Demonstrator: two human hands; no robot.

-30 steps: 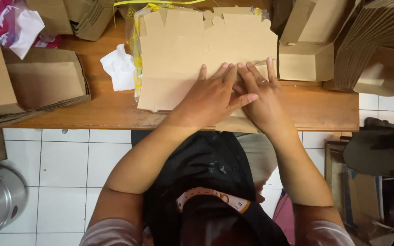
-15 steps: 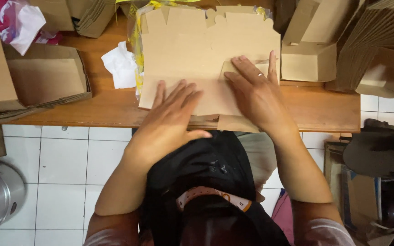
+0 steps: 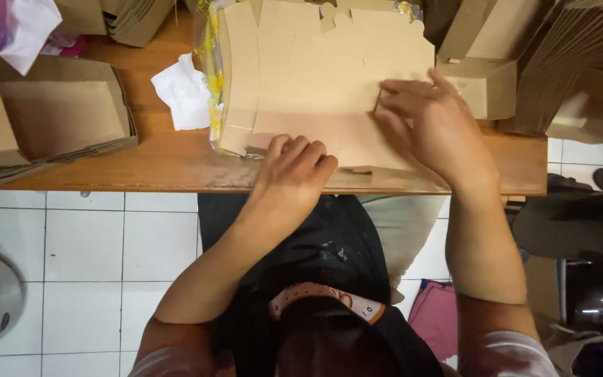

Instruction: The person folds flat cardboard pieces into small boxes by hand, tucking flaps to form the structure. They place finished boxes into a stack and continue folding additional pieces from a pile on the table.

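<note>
Wooden table (image 3: 141, 157): left hand (image 3: 294, 174) fingertips hidden under cardboard blank (image 3: 329, 77).

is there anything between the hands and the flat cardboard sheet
Nothing visible. The left hand presses on the near edge of the flat cardboard sheet, and the right hand lies on its right side, both touching it directly.

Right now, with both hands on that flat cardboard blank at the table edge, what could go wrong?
1. The cardboard blank lies at the near edge of the wooden table; pressing with the left hand there might tip or slide it off.
2. The right hand bends a flap close to the folded box; it could bump it.
3. The loose plastic wrap under the stack may let it slip.
</note>
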